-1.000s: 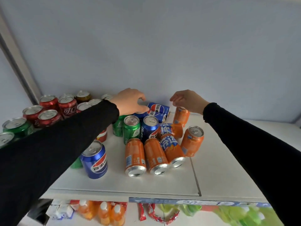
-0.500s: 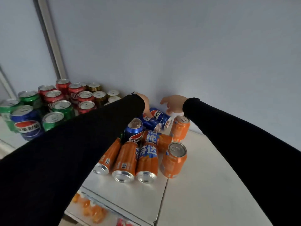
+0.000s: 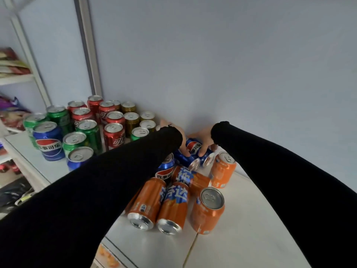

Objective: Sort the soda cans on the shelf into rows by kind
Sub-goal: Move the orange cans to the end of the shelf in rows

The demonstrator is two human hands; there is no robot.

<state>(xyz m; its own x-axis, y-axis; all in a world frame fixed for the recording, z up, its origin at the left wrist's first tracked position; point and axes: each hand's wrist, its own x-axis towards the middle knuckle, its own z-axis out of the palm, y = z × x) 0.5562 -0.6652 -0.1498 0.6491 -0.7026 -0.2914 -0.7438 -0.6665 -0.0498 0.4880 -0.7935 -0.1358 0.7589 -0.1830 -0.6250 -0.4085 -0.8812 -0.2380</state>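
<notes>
Two blue Pepsi cans [image 3: 195, 148] lie side by side at the back of the white shelf [image 3: 241, 229], against the wall. My right hand [image 3: 204, 139] wraps the right one from above. My left hand [image 3: 182, 144], mostly hidden by its black sleeve, has its fingers down on the left one [image 3: 183, 159]. In front of them stands a blue Pepsi can [image 3: 165, 170]. Three orange Fanta cans [image 3: 173, 206] lie on their sides and two stand upright [image 3: 207, 211].
At the left stand red cola cans [image 3: 114, 134], green cans [image 3: 88, 134], gold cans [image 3: 131, 120] and two blue Pepsi cans [image 3: 49, 142]. A grey post [image 3: 87, 55] rises behind them. A neighbouring rack [image 3: 17, 78] with packets is at the far left.
My right hand has come down from hovering open and closed over the lying blue can. My left hand stays on the can beside it. The view has swung to the left.
</notes>
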